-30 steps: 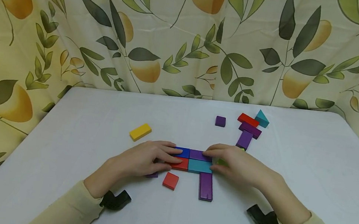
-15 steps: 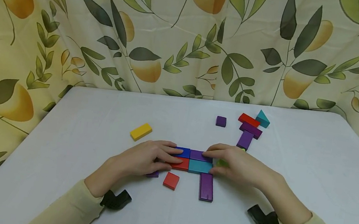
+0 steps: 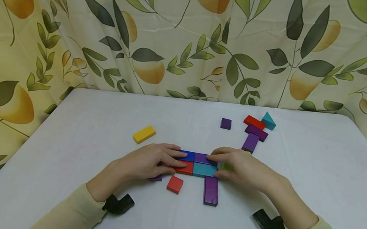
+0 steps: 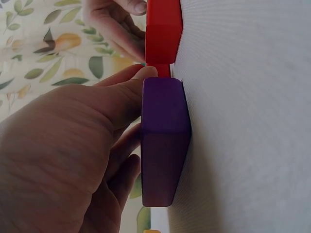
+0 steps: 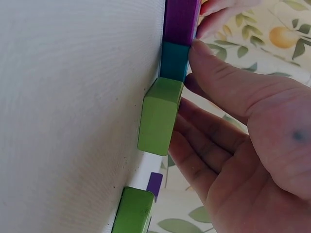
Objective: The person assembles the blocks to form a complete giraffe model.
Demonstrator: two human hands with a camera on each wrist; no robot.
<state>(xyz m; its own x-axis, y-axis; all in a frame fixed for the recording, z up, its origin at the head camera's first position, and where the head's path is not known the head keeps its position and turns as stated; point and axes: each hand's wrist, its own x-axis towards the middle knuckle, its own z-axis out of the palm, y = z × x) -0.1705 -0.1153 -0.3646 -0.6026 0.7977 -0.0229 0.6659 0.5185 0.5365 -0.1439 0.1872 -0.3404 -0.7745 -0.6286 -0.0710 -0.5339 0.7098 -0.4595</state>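
Blue point(image 3: 188, 156), purple point(image 3: 201, 158), red point(image 3: 184, 167) and teal point(image 3: 205, 170) blocks lie flush in two rows. The fingers of the left hand point(image 3: 150, 162) rest on the blue and red blocks, thumb at the red block's near edge. On the purple block's top lies the right hand's point(image 3: 249, 170) index finger, with its thumb at the teal block's right end. A green block point(image 5: 159, 116) touches the teal one beneath that hand. Beside the left hand stands another purple block point(image 4: 165, 141), mostly covered in the head view.
A long purple block point(image 3: 210, 191) meets the teal block's near side; a small red block point(image 3: 175, 185) lies left of it. Farther back are a yellow block point(image 3: 144, 135), a purple cube point(image 3: 226, 124), and a chain of red point(image 3: 254, 122), purple point(image 3: 250, 142) and teal triangular point(image 3: 268, 121) pieces.
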